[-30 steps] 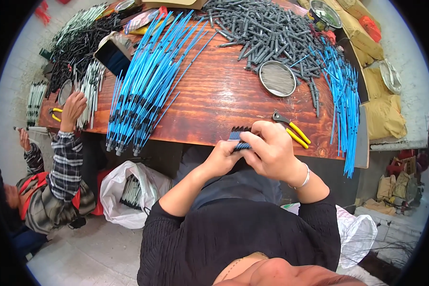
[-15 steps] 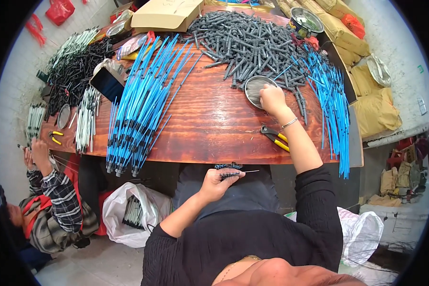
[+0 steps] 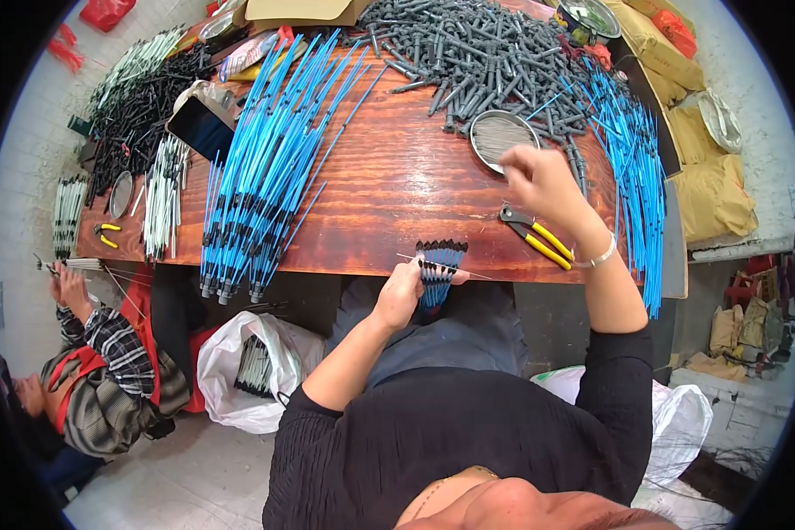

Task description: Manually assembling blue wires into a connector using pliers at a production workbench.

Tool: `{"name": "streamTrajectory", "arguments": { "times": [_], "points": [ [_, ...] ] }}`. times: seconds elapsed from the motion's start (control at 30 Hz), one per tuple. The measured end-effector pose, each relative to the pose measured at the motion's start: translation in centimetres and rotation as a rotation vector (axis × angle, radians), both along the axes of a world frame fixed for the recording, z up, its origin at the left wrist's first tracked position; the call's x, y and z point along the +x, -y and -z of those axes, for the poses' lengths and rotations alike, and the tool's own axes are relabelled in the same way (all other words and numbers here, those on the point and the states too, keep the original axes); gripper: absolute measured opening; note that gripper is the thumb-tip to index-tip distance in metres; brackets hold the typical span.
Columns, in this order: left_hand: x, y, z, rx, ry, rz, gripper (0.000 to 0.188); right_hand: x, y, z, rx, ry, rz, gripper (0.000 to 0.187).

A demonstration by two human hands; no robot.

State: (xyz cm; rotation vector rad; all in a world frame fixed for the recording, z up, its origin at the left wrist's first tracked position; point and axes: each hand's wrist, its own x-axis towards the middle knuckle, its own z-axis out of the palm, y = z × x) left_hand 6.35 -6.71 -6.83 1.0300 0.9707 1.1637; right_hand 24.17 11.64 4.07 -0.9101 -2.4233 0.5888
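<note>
In front of my lap, my left hand [image 3: 401,296] grips a bundle of blue rods with black tips [image 3: 442,263], fanned side by side with the tips up. A thin metal wire [image 3: 473,275] lies across the bundle and sticks out on both sides. Over the table's right side is my right hand [image 3: 543,185], its fingers curled together; whatever they pinch, if anything, is too small to see. Just beyond it sits a round metal tin [image 3: 473,146] filled with fine grey wires [image 3: 503,134]. Cutting pliers with yellow handles [image 3: 548,245] lie below that hand.
A big pile of grey plastic plugs [image 3: 495,62] covers the table's back. Blue rods lie in a stack [image 3: 274,168] at left and another [image 3: 636,177] at right. A phone [image 3: 201,126] leans at left. A co-worker [image 3: 106,353] sits at far left, beside a white sack [image 3: 216,371].
My right hand has left the tin and come back toward me. My left hand has risen slightly and turned the bundle, so its rods and black tips now show. The view has shifted.
</note>
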Motion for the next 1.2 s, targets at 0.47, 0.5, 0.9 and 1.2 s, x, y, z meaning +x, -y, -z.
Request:
{"name": "streamTrajectory", "arguments": {
  "times": [0.47, 0.5, 0.9, 1.2],
  "points": [
    [1.4, -0.5, 0.8, -0.030, 0.148, -0.058, 0.067, 2.4, 6.2, -3.3, -0.298, 0.199, -0.370, 0.022],
    [1.3, -0.5, 0.8, -0.040, 0.143, -0.027, 0.067, 2.5, 6.1, -3.3, -0.290, 0.195, -0.367, 0.022],
    [1.1, -0.7, 0.9, -0.035, 0.151, 0.009, 0.068, 2.5, 5.9, -3.0, -0.247, 0.194, -0.352, 0.018],
    [1.0, -1.0, 1.0, -0.027, 0.116, 0.012, 0.062, 1.7, 5.7, -3.8, -0.089, 0.297, -0.366, 0.018]
  ]
}}
